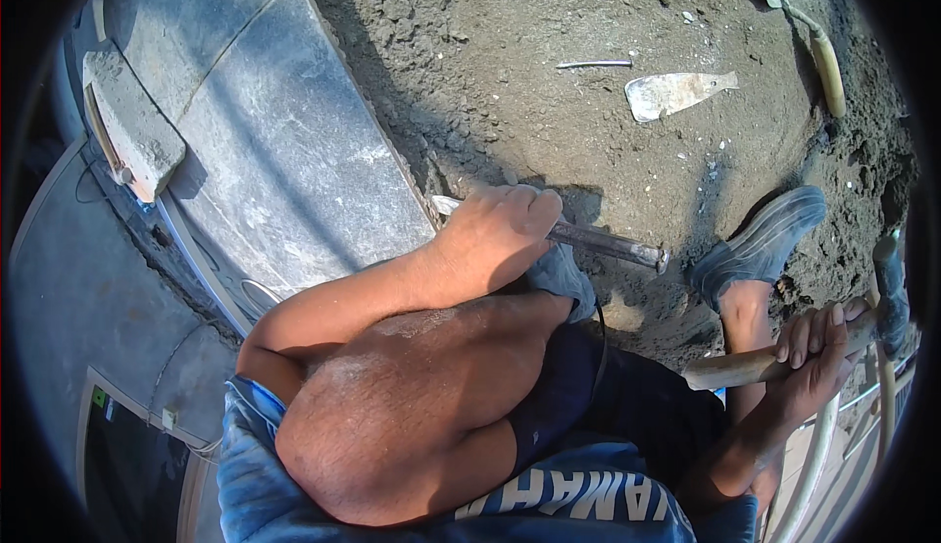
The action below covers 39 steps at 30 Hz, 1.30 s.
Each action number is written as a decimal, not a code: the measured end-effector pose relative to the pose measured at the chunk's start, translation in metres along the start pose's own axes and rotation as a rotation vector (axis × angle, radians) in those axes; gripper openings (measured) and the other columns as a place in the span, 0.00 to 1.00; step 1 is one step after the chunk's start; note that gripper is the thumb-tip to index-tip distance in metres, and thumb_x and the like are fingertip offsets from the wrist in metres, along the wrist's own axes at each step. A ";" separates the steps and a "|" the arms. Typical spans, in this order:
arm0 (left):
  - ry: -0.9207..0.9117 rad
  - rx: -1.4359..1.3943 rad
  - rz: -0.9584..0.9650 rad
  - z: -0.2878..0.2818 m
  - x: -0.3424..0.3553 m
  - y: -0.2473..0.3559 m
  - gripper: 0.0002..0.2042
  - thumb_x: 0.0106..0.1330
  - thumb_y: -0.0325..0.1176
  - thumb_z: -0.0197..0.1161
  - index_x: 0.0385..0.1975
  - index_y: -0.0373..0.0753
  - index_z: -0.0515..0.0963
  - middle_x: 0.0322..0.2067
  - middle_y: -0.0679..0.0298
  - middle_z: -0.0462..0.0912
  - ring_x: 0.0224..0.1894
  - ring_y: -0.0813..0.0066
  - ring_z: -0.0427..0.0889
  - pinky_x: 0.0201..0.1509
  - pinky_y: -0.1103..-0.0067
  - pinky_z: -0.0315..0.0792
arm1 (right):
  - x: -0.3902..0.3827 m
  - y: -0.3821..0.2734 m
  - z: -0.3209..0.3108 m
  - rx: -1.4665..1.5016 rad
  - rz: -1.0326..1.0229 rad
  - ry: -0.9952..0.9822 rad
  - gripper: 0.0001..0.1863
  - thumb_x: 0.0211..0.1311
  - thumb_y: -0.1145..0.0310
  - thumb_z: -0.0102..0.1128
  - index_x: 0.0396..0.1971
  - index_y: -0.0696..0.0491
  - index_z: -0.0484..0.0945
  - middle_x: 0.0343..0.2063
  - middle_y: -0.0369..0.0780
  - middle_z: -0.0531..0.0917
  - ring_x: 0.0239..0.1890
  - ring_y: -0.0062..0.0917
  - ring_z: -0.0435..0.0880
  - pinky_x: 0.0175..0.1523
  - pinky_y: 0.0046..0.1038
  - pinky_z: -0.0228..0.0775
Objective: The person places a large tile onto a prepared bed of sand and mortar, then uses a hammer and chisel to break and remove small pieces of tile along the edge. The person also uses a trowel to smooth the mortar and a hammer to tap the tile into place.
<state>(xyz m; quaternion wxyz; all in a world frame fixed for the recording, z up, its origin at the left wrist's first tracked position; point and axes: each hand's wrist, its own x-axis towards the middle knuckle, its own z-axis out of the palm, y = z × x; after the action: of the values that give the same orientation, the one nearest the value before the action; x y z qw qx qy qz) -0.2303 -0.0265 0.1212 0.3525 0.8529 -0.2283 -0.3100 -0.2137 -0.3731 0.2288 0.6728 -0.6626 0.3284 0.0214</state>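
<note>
My left hand is wrapped round a metal chisel. Its flat tip points left, close to the edge of the grey tiles, and its struck end sticks out to the right. I cannot tell whether the tip touches the tile edge. Off to the right, my right hand grips a hammer by its wooden handle. The dark hammer head stands beyond that hand, well apart from the chisel. My bent left knee lies beneath my left forearm.
A worn flat scraper blade and a thin metal rod lie on the sandy ground. A trowel rests at the far right. On the tiles at left sits a broken concrete piece. Pale poles stand lower right.
</note>
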 end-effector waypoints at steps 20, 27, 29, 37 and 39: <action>-0.054 0.033 0.041 0.005 -0.002 -0.009 0.12 0.63 0.35 0.65 0.42 0.37 0.74 0.34 0.56 0.79 0.38 0.55 0.83 0.40 0.64 0.78 | -0.080 0.056 0.036 -0.280 0.524 -0.263 0.11 0.68 0.81 0.54 0.41 0.54 0.62 0.17 0.33 0.68 0.10 0.16 0.66 0.15 0.22 0.62; 0.048 0.041 0.051 0.008 -0.007 -0.008 0.09 0.68 0.36 0.60 0.34 0.36 0.74 0.26 0.55 0.80 0.33 0.56 0.84 0.34 0.64 0.78 | -0.038 0.023 -0.004 0.303 0.141 0.143 0.07 0.74 0.72 0.49 0.34 0.49 0.63 0.14 0.31 0.61 0.10 0.16 0.59 0.17 0.20 0.62; -0.013 0.026 0.020 0.012 -0.008 -0.007 0.11 0.64 0.35 0.63 0.41 0.38 0.75 0.31 0.57 0.80 0.37 0.55 0.83 0.38 0.64 0.77 | -0.064 0.047 0.023 0.089 0.212 -0.034 0.07 0.73 0.73 0.50 0.34 0.50 0.63 0.15 0.31 0.63 0.10 0.17 0.61 0.17 0.20 0.62; -0.063 -0.054 -0.048 0.001 -0.008 -0.010 0.14 0.61 0.37 0.66 0.46 0.43 0.77 0.33 0.57 0.81 0.38 0.55 0.84 0.40 0.63 0.78 | -0.036 0.007 0.013 0.208 0.120 0.217 0.09 0.71 0.78 0.51 0.43 0.50 0.62 0.13 0.32 0.61 0.09 0.16 0.61 0.14 0.20 0.63; -0.053 -0.044 -0.071 -0.001 -0.008 -0.006 0.14 0.58 0.34 0.69 0.41 0.39 0.75 0.31 0.55 0.80 0.37 0.53 0.82 0.39 0.61 0.76 | -0.048 0.025 0.011 0.301 0.127 0.166 0.08 0.71 0.77 0.53 0.42 0.51 0.64 0.14 0.31 0.63 0.10 0.16 0.63 0.16 0.20 0.64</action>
<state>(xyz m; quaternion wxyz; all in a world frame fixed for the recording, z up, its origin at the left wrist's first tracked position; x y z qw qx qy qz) -0.2345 -0.0172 0.1199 0.3540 0.8439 -0.2002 -0.3498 -0.2579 -0.3403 0.2286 0.7322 -0.5317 0.4237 -0.0403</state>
